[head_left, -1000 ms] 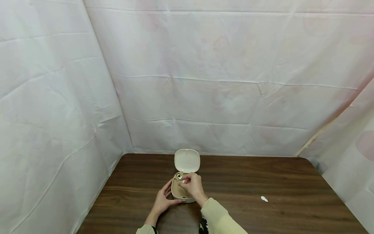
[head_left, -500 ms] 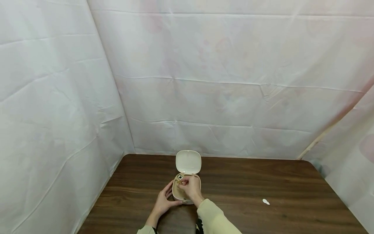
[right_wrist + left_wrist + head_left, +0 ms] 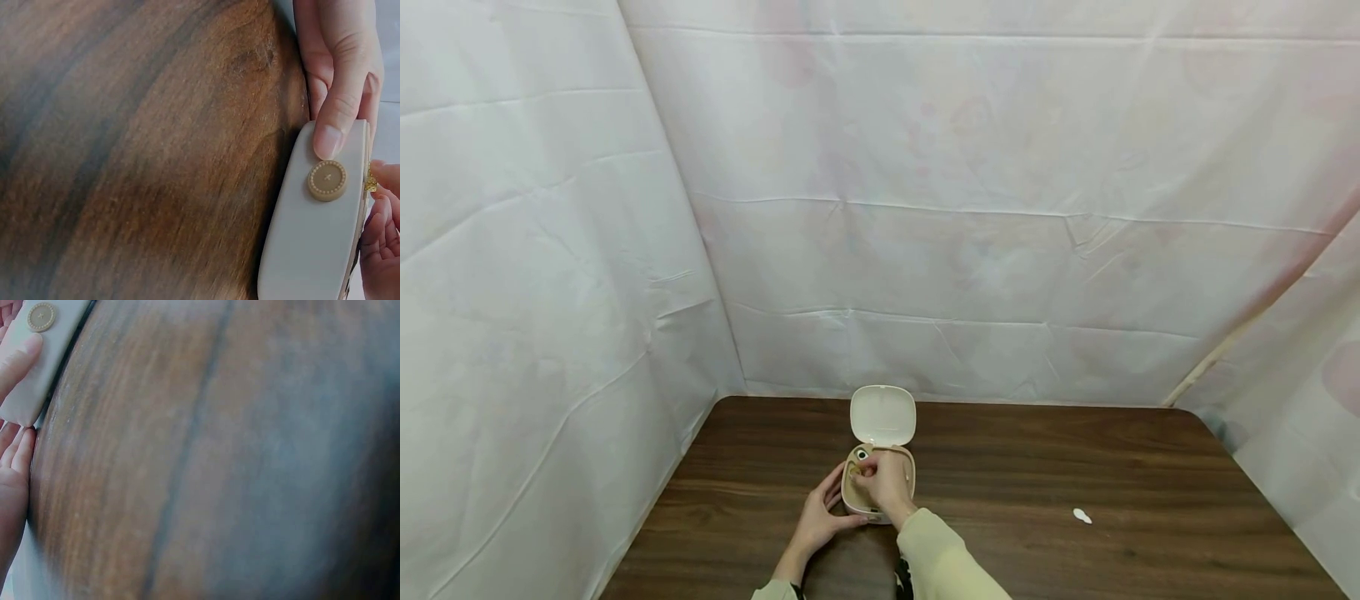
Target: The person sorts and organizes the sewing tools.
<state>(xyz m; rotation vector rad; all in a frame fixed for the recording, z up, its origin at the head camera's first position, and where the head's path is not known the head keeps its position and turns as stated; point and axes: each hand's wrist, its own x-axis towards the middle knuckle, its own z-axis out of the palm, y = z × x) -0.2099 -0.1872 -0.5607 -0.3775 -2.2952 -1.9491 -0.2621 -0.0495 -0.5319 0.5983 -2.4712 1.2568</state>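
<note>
A small white box (image 3: 306, 244) with a beige inside stands on the wooden table, its white lid (image 3: 883, 415) raised at the back. A round beige button (image 3: 327, 180) sits on its front wall. My left hand (image 3: 818, 518) holds the box, thumb at the front beside the button and fingers along the left side. Over the compartments, my right hand (image 3: 886, 482) pinches a small gold-coloured piece (image 3: 371, 182) at the inside's left part. The fingers hide much of this piece, so I cannot tell its kind. Behind the fingertips shows a white disc with a dark centre (image 3: 862, 455).
A small white flat piece (image 3: 1082, 516) lies on the dark wooden table (image 3: 1000, 467) to the right. Pale cloth (image 3: 970, 208) hangs behind the table and along both sides.
My right hand has shifted slightly left and lower into the box, with the gold-coloured piece between its fingers. The left hand keeps its hold on the box. The view has tilted slightly.
</note>
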